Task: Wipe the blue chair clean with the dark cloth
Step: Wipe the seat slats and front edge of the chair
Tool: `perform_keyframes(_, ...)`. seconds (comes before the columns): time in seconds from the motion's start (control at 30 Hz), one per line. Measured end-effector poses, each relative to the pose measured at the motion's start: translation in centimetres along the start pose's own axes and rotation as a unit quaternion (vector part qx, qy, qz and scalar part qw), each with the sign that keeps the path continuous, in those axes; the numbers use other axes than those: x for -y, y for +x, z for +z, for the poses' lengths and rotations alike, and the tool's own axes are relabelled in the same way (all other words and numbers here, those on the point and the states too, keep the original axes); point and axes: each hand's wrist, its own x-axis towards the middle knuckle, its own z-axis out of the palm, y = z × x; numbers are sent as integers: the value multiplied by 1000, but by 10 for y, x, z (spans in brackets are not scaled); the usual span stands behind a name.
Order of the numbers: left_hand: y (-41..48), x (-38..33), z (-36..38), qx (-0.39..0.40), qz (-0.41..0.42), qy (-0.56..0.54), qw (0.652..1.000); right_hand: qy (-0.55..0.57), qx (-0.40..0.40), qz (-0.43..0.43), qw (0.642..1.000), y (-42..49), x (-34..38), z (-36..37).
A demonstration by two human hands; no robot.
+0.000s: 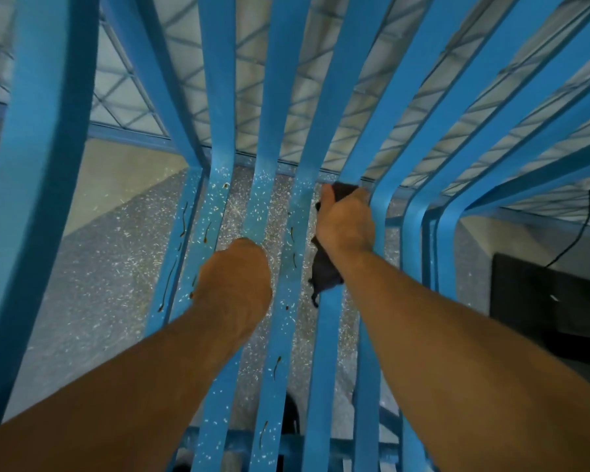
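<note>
Head view: the chair fills the picture, its blue slats running up from the bottom edge and bending where seat meets back. The right hand sits at that bend, fingers curled tight round the cloth and pressing it onto a slat. A dark bit of cloth shows past the fingertips, against the bend. The rest hangs out from under the heel of the hand, along the inner side of the wrist, and lies on the same slat.

The left hand is just beside the right, nearer the camera and two slats across. Its knuckles face up and its fingers are curled down over a slat, gripping it. The fingertips are hidden below.

The slats around and beyond the left hand carry pale specks and thin brown streaks. The slat beneath the cloth hand, nearer the camera, looks plainer.

Between the slats shows a grey speckled floor. Well out past the cloth hand, on its outer side, stands a dark box with a black cable running up from it.
</note>
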Motion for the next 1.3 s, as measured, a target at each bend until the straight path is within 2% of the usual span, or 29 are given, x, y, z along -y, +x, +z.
perform_keyframes(0.07,3,0,0,3,3,3,1000,48,-54,-52,996,12,9,-2)
perform_keyframes(0.17,5,2,2,4,12,16,1000,159,-140,-136,968,22,11,3)
perform_keyframes(0.3,6,3,4,-9,13,15,1000,186,-166,-159,955,28,16,3)
perform_keyframes(0.4,7,4,5,-11,11,14,1000,136,-130,-117,975,25,17,2)
perform_keyframes(0.5,6,2,4,-3,4,5,1000,69,-47,-34,996,18,13,-2)
perform_keyframes(0.63,5,0,1,4,-4,-7,1000,5,55,54,997,5,2,-5)
perform_keyframes(0.73,5,1,0,16,-10,-16,1000,-31,91,78,992,-18,-16,-4)
perform_keyframes(0.83,4,1,0,14,-6,-22,1000,-48,95,72,992,-43,-31,-2)
perform_keyframes(1.13,9,4,7,-9,-14,-33,999,44,7,-4,999,-1,3,-11)
perform_keyframes(1.23,9,4,8,-9,-17,-27,999,102,-87,-89,987,11,3,-6)
perform_keyframes(1.3,10,4,8,-13,-14,-17,1000,125,-149,-115,974,12,0,-3)
